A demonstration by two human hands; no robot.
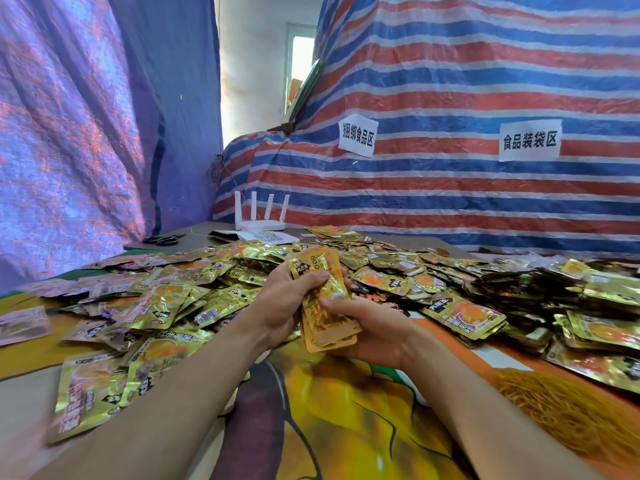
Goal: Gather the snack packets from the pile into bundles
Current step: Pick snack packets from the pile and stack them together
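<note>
Behind the pile of snack packets (207,299) hangs a red, white and blue striped tarp (450,81), the biggest thing in view. Under the pile and on its near side lies a printed yellow cloth (346,417) that covers the table. The pile itself spreads wide across that cloth – gold foil packets lying loose, overlapping and facing every way. Along the pile's right side some packets seem to sit in tidier blocks, though I cannot tell whether those are finished bundles. Just above the near edge of the pile, about at its middle, a small stack (327,313) of packets is held upright between both hands. The left hand (280,303) has its fingers curled round the upper part of the stack. The right hand (375,332) cups the lower part from beneath, its thumb pressed on the front packet. Beyond the far edge of the pile stands a white router (260,224), and left of that lie black scissors (161,240). My reading is that the work is at an early or middle stage – one bundle is being squared up, nothing binds it yet, and by far the most packets are left loose.
</note>
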